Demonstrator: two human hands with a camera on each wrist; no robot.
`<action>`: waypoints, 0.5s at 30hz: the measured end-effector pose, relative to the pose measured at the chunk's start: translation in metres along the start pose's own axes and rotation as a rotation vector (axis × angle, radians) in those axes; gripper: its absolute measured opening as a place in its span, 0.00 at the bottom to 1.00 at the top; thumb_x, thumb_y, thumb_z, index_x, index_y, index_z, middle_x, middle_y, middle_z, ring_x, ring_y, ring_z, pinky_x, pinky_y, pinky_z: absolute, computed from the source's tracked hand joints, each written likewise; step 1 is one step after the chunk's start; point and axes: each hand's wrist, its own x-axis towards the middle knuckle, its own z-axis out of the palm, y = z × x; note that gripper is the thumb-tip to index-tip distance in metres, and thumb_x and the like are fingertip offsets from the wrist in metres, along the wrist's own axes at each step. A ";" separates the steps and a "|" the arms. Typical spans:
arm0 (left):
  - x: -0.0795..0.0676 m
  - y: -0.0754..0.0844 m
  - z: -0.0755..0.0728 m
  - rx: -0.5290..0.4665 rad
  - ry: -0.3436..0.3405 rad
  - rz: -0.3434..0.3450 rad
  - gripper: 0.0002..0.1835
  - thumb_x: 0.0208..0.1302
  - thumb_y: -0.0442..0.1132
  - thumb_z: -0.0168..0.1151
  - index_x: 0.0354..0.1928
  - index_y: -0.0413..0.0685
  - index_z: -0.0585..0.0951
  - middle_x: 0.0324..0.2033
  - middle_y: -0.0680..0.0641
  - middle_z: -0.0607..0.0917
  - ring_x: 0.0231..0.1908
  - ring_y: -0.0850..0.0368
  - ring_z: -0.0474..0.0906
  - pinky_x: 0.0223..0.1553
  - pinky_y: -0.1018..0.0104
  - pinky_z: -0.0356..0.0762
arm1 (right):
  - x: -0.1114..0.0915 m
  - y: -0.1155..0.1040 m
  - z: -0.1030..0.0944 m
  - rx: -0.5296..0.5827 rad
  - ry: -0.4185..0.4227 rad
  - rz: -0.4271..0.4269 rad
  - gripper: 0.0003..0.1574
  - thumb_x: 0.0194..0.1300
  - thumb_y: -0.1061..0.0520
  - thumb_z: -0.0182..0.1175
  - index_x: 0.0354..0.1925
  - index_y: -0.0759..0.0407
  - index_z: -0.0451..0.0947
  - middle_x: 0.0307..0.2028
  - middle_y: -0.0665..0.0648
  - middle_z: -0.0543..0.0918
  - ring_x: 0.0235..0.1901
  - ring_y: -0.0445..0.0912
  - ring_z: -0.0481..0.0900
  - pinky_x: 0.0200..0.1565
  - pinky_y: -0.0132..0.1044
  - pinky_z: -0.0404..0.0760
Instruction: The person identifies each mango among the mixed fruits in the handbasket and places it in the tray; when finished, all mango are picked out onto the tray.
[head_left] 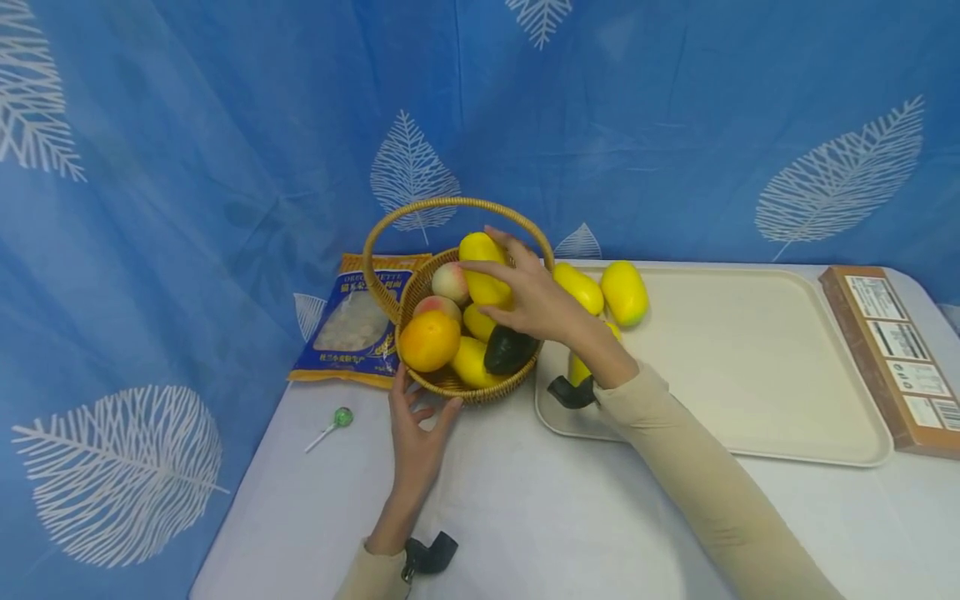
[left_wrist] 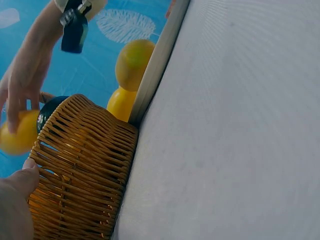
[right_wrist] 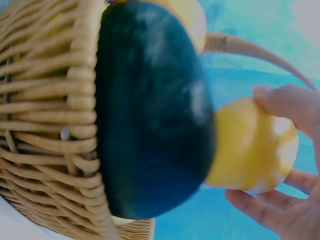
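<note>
A wicker basket (head_left: 491,393) with a tall arched handle holds an orange (head_left: 430,342), two pinkish peaches (head_left: 450,282), yellow fruit (head_left: 472,365) and a dark green avocado (head_left: 510,350). Over its far right part, my right hand (head_left: 536,296) grips a yellow mango (right_wrist: 250,150) between thumb and fingers. The avocado fills much of the right wrist view, just beside that mango. At the basket's near side, my left hand (head_left: 416,437) holds the wall with thumb and fingers spread round it. In the left wrist view the thumb (left_wrist: 25,177) presses near the rim.
Right of the basket lies a cream tray (head_left: 750,358) with several mangoes (head_left: 624,293) at its left end, one partly behind my right forearm. A brown box (head_left: 892,358) stands beyond it. A blue pasta bag (head_left: 352,321) and a green lollipop (head_left: 342,417) lie left.
</note>
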 end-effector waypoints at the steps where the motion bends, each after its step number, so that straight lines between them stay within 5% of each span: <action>1: 0.000 0.000 0.000 0.000 0.000 0.003 0.49 0.62 0.48 0.68 0.77 0.63 0.47 0.71 0.50 0.59 0.62 0.53 0.67 0.55 0.58 0.75 | -0.003 -0.002 -0.002 0.002 0.012 -0.014 0.37 0.59 0.53 0.70 0.66 0.48 0.72 0.75 0.63 0.53 0.74 0.58 0.52 0.67 0.58 0.67; 10: 0.001 -0.001 0.001 0.006 -0.009 0.016 0.50 0.62 0.49 0.68 0.77 0.64 0.46 0.73 0.50 0.56 0.63 0.52 0.67 0.55 0.56 0.74 | -0.043 -0.020 -0.034 -0.002 0.171 -0.127 0.38 0.56 0.56 0.73 0.64 0.50 0.74 0.74 0.67 0.54 0.73 0.60 0.55 0.61 0.57 0.73; 15: 0.000 -0.001 0.001 0.002 -0.003 0.018 0.49 0.62 0.48 0.68 0.77 0.65 0.46 0.73 0.50 0.56 0.63 0.52 0.66 0.55 0.54 0.74 | -0.063 -0.013 -0.052 -0.033 0.233 -0.093 0.42 0.53 0.60 0.75 0.65 0.52 0.72 0.74 0.65 0.53 0.73 0.60 0.54 0.66 0.61 0.66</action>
